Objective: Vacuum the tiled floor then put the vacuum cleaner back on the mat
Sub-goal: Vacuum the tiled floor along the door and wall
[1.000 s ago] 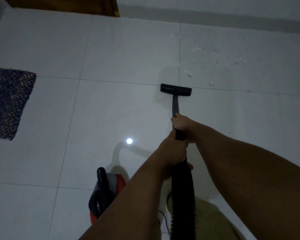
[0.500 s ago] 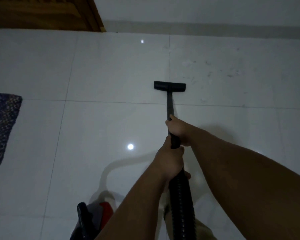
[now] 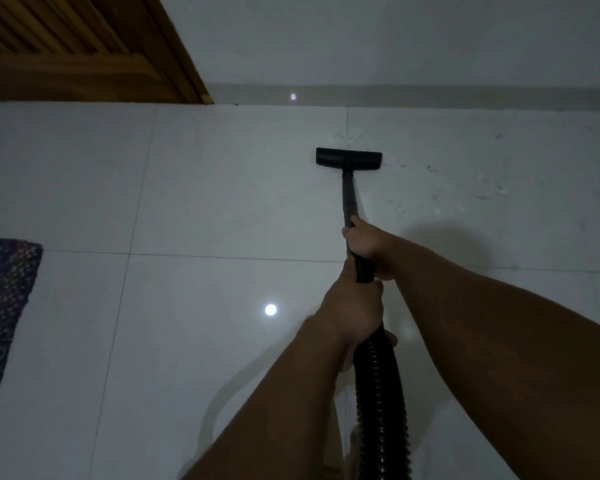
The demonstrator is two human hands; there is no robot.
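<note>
Both hands are closed around the vacuum's black wand (image 3: 349,195), one behind the other. The right hand (image 3: 369,244) is the farther one from the body, fingers wrapped fully around the thin tube just above a thicker black cuff (image 3: 363,270). The left hand (image 3: 352,315) grips directly behind that cuff, where the ribbed hose (image 3: 381,403) begins; a thumb or fingertip shows past the hose on its right side. The two hands nearly touch, with the cuff showing between them. Both bare forearms reach in from the bottom edge.

Taking the nozzle (image 3: 349,160) as landmark: it is a flat black bar lying crosswise on the white tiled floor (image 3: 205,202), at the far end of the wand, which runs from it straight back toward the hands. A grout line passes under it, running away toward the wall. Just beyond it and off to its right the tiles carry faint pale specks and smudges of dirt (image 3: 492,192). Farther beyond it is the grey skirting (image 3: 465,95) at the foot of the wall. Beyond and to its left stands a slatted wooden door (image 3: 84,46). Well to its left and nearer the person, at the frame's left edge, lies a dark woven mat (image 3: 4,306), partly cut off. A bright round light reflection (image 3: 270,310) sits on the tile between mat and hands, left of the left hand. The hose runs from the left hand down out of the bottom edge; the cleaner's body is out of view.
</note>
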